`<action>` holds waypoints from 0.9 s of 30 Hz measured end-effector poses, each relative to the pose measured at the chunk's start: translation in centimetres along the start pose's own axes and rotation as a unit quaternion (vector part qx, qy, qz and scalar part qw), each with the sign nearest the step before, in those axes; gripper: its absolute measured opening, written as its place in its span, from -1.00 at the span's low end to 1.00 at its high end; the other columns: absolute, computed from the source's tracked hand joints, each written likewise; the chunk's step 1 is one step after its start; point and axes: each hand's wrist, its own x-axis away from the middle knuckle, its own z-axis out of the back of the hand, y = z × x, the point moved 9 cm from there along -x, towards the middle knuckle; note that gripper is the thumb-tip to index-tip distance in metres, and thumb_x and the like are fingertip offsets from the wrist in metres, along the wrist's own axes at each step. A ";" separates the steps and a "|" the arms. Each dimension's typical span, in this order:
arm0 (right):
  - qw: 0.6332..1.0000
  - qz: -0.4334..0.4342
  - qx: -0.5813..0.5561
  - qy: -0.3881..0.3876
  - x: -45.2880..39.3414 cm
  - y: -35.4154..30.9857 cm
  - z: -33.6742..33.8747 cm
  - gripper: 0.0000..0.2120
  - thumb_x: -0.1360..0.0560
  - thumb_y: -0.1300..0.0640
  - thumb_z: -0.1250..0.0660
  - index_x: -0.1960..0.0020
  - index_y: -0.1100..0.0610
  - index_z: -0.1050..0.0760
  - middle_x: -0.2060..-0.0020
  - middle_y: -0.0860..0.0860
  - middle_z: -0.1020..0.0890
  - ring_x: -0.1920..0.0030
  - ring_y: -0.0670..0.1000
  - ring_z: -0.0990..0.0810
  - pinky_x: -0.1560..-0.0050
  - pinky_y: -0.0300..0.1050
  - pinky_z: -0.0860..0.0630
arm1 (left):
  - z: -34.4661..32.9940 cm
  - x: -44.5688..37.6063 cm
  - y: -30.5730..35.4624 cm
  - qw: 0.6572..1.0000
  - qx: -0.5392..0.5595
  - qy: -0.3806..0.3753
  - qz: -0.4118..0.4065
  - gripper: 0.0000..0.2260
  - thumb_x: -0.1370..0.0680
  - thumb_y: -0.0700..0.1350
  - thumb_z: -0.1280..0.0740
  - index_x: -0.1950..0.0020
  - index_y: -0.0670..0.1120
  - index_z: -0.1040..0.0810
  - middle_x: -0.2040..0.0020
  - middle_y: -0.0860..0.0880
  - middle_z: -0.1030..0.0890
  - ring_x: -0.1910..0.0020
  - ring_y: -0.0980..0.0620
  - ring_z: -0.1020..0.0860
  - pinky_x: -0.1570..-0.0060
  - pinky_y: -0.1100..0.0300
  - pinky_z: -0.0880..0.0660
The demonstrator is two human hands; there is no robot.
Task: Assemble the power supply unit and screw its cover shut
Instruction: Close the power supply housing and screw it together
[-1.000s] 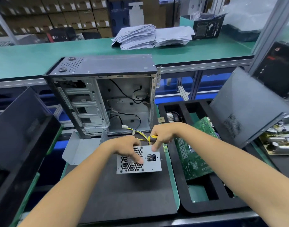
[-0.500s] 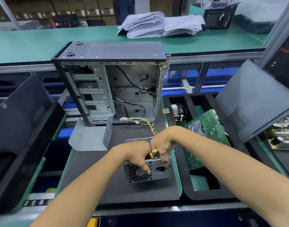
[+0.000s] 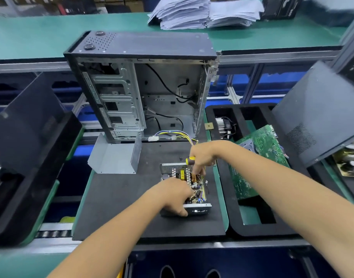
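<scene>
The open power supply (image 3: 185, 185) lies on the black mat (image 3: 120, 199), its circuit board exposed. Its near left edge is gripped by the left hand (image 3: 175, 197). A yellow-handled screwdriver (image 3: 190, 159) is clasped in the right hand (image 3: 202, 157) above its far side. The grey cover (image 3: 115, 157) sits left, the PC case (image 3: 144, 87) beyond

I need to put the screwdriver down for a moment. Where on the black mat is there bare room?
Free: the black mat left of the power supply unit, below the metal cover, and the strip along its near edge. Crowded: around the right hand and yellow wires.
</scene>
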 end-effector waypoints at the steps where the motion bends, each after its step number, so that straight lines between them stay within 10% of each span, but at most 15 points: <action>1: 0.998 0.002 -0.016 0.053 -0.2 0.2 1.3 -0.76 -0.46 0.18 -0.38 0.33 0.19 -0.41 0.31 0.09 -0.68 0.47 0.03 -0.40 0.39 -0.18 -0.34 | 0.2 0.0 -0.4 1.000 0.017 0.002 0.004 -0.57 -0.39 0.25 -0.40 0.13 -0.13 -0.51 0.25 -0.08 -0.56 0.28 -0.10 -0.49 0.35 0.11 -0.34; 9: 0.959 -0.014 -0.017 0.284 -0.4 1.3 7.0 -0.66 -0.45 0.22 -0.31 0.40 0.15 -0.21 0.45 0.08 -0.35 0.38 0.08 -0.28 0.39 -0.13 -0.25 | 8.1 0.0 -10.2 0.959 0.136 0.195 0.156 -0.79 -0.58 0.00 -0.21 0.17 -0.06 -0.49 0.25 -0.02 -0.55 0.18 -0.08 -0.52 0.23 0.10 -0.41; 27: 0.935 -0.037 -0.128 0.328 -5.2 7.2 8.2 -0.80 -0.43 0.18 -0.32 0.32 0.13 -0.34 0.34 0.05 -0.47 0.26 0.14 -0.51 0.35 -0.12 -0.39 | 2.0 -10.9 -14.5 0.962 0.166 0.022 0.217 -0.71 -0.42 -0.05 -0.50 -0.04 -0.16 -0.55 -0.06 -0.13 -0.56 -0.04 -0.13 -0.53 0.11 0.13 -0.41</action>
